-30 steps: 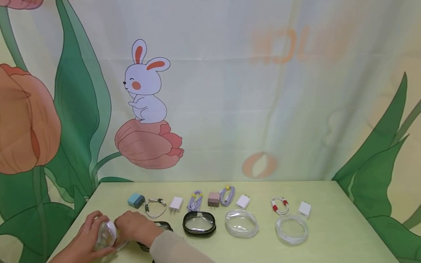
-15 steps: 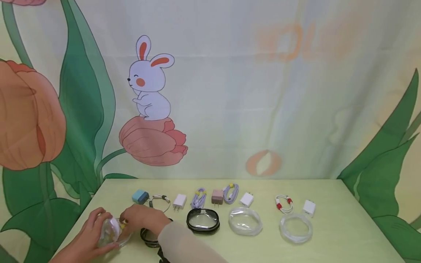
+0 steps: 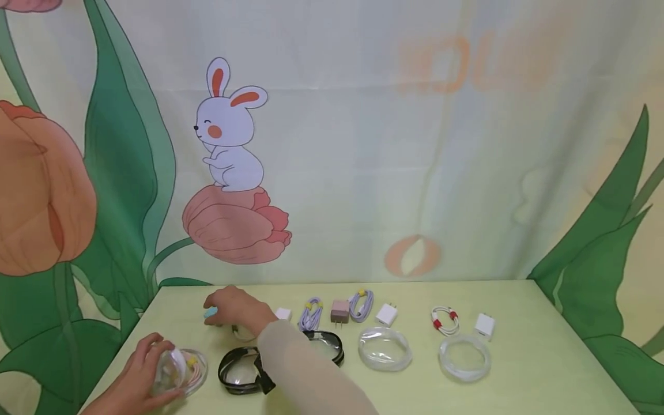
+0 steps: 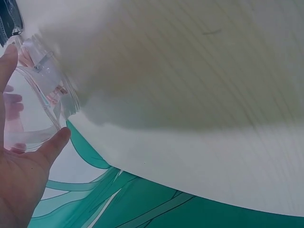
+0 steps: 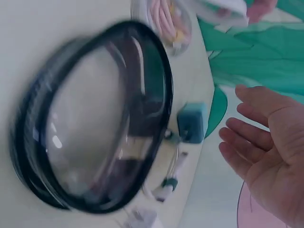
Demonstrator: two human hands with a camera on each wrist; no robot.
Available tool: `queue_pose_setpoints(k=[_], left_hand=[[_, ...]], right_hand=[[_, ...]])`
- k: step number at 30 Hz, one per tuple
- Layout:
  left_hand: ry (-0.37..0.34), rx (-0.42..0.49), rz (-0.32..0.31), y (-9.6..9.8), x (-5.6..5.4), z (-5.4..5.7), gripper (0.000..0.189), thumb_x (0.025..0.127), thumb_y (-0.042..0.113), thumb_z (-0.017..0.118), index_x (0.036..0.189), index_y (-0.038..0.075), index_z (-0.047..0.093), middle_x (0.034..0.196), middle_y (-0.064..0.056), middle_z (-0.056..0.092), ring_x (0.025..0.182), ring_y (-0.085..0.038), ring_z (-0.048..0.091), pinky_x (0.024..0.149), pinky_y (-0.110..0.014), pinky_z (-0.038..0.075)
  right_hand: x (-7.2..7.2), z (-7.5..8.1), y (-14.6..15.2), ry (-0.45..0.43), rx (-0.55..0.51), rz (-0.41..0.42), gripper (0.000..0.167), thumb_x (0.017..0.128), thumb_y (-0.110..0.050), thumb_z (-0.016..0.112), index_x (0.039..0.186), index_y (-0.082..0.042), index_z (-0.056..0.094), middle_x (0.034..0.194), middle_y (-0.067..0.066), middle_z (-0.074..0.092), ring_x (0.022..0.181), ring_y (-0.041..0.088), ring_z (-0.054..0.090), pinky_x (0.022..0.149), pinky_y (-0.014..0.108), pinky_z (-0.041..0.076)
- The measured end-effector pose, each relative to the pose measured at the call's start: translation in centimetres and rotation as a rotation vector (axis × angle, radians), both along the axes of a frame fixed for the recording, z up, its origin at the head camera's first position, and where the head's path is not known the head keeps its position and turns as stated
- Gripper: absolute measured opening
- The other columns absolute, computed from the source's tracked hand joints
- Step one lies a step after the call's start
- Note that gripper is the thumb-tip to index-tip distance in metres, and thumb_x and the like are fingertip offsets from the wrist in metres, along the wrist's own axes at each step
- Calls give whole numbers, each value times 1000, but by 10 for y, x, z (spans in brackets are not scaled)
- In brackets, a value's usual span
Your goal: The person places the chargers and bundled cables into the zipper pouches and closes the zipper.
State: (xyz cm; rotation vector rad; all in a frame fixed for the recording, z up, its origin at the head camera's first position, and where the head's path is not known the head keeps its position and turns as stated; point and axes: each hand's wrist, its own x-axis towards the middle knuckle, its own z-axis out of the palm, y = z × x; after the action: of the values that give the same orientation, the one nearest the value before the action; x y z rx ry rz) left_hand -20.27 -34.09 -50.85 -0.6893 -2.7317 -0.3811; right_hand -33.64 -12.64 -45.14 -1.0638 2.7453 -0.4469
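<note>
At the front left of the table, my left hand [image 3: 137,374] grips the raised lid of a clear round zip case [image 3: 202,380]. Inside the case lies a coiled pink cable [image 5: 164,19] with a yellow tie. My right hand [image 3: 236,305] reaches over a blue charger plug [image 3: 210,312] at the back left and partly covers it. In the right wrist view, the fingers are spread and apart from the charger plug [image 5: 191,123]. A coiled white cable with dark clips [image 3: 241,333] lies partly hidden below that hand.
Two black-rimmed clear cases [image 3: 223,374] lie in front, one partly behind the right sleeve [image 3: 311,363]. Two clear-rimmed cases [image 3: 384,366] sit further right. Along the back are white chargers [image 3: 386,314], a pink charger [image 3: 340,312], purple cables [image 3: 310,314] and a red-clipped white cable [image 3: 445,321].
My right hand has left the clear case and moved up and right to the blue charger plug. The pink cable in the case now shows. My left hand keeps its hold on the lid.
</note>
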Motion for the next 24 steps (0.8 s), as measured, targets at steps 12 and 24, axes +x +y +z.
queue_pose_setpoints(k=[12, 24], left_hand=[[-5, 24, -11, -5, -1, -4, 91, 59, 36, 98, 124, 7, 41, 126, -23, 34, 104, -41, 52, 76, -60, 54], [34, 33, -77, -4, -7, -7, 91, 60, 41, 98, 123, 9, 42, 123, -23, 35, 101, -39, 54, 69, -55, 54]], right_hand=[[-22, -9, -7, 3, 85, -40, 41, 96, -37, 72, 134, -22, 68, 125, -14, 67, 110, 0, 59, 93, 15, 47], [-18, -29, -14, 19, 87, -38, 26, 92, -37, 76, 115, -26, 76, 95, -16, 65, 81, 0, 53, 69, 16, 44]])
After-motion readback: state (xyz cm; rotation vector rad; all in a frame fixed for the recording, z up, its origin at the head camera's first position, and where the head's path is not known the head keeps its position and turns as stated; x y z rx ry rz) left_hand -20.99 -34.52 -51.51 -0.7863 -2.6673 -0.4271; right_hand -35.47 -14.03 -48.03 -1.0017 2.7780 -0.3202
